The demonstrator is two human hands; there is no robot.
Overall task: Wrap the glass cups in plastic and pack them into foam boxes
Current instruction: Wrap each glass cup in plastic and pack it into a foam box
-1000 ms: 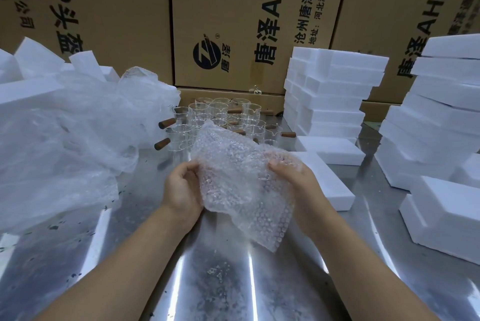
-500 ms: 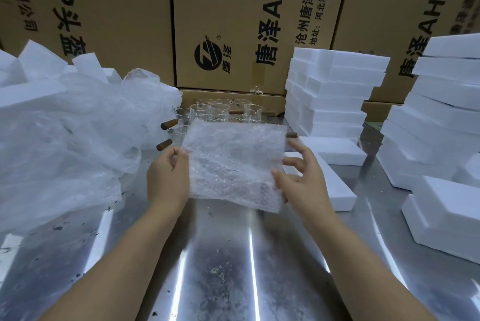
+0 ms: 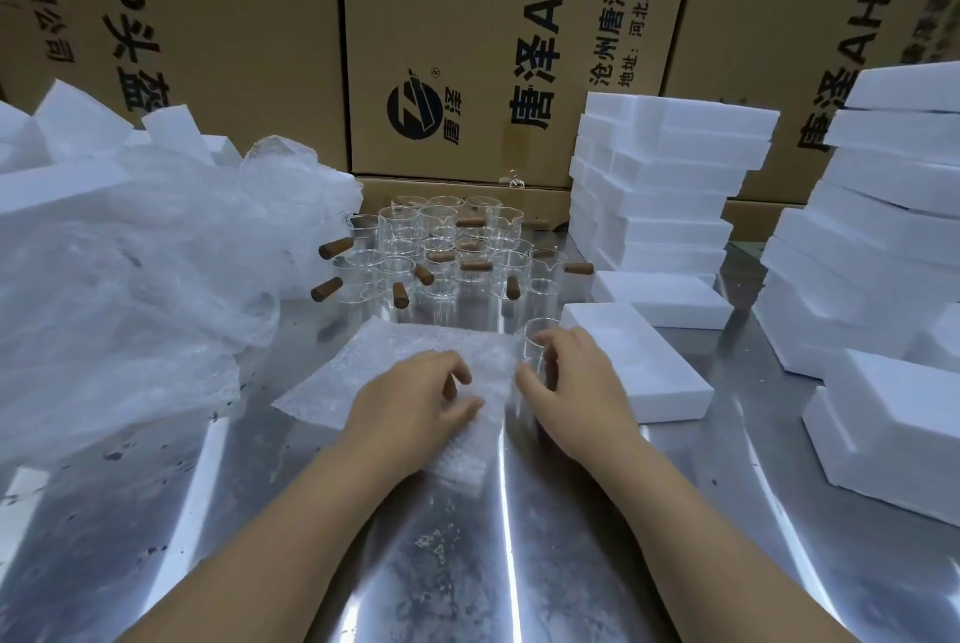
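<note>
A sheet of bubble wrap (image 3: 384, 361) lies flat on the steel table (image 3: 467, 564) in front of me. My left hand (image 3: 410, 398) rests on its near right part with loosely bent fingers, holding nothing. My right hand (image 3: 576, 382) grips a clear glass cup (image 3: 537, 338) at the sheet's right edge, fingers over the rim and thumb on the near side. Behind the sheet stand several more glass cups (image 3: 441, 257) with brown wooden handles. A low white foam box (image 3: 639, 367) lies just right of my right hand.
A heap of thin plastic and foam pieces (image 3: 130, 268) fills the left side. Stacks of foam boxes stand at the back right (image 3: 670, 174) and far right (image 3: 883, 226). Large cardboard cartons (image 3: 467, 18) wall off the back.
The bubble wrap was held up and spread between both hands; now it lies flat on the table. My left hand rests on it and my right hand has moved to a glass cup.
</note>
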